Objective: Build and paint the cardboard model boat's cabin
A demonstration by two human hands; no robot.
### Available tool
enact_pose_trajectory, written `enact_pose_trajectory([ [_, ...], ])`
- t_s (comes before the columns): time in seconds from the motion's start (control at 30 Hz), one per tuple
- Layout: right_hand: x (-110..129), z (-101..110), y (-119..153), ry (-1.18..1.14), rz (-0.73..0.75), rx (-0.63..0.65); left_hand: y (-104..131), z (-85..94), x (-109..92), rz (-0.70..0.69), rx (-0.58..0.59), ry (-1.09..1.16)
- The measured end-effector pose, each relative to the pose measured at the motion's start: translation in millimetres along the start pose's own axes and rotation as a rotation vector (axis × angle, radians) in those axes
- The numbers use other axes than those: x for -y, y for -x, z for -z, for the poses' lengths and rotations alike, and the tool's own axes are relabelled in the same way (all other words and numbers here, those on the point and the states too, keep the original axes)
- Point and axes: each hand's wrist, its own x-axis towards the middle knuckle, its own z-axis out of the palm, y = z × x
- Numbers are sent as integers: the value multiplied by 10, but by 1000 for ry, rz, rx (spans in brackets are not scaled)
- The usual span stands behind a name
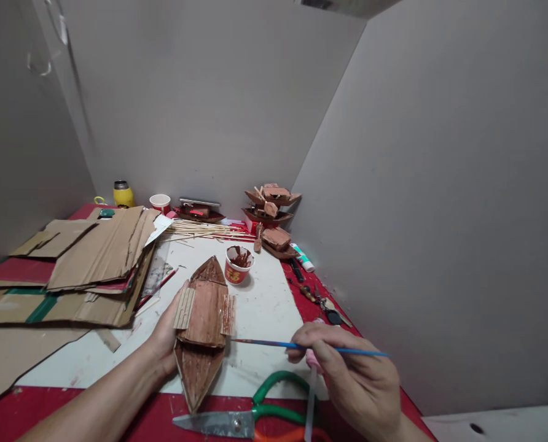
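Note:
My left hand (166,341) grips a small model boat (203,313) from its left side, with pointed ends and a curved reddish-brown roof. Stick-strip flaps jut from both sides of the roof; the left one is bare and pale, the right one streaked with brown. In my right hand (354,371) is a thin blue paintbrush (267,343), pinched between thumb and fingers. Its brown-stained tip points left, close to the boat's right edge. Behind the boat stands a paper cup (239,265) with dark brown paint inside and on its rim.
Green-handled scissors (241,422) lie at the front edge. Stacked cardboard (94,261) fills the left. Thin wooden sticks (209,229), a white cup (160,202), a yellow bottle (123,195) and more model boats (274,205) stand or lie at the back. Small tools (322,301) line the right edge.

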Motion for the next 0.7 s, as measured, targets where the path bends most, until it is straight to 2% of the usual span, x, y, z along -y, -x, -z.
enact_pose_trajectory([
  [0.2,-5,-35,-68,23,-67,-202,37,5,-11,83,54,1],
  [0.37,-53,-7,-62,-99,-176,-352,22,83,7,166,138,0],
  [0.6,-66,-35,-50,-415,-261,-219,69,60,-36,245,231,-23],
  [0.7,-56,-51,-96,-489,-304,-226,106,46,-47,262,231,-24],
])
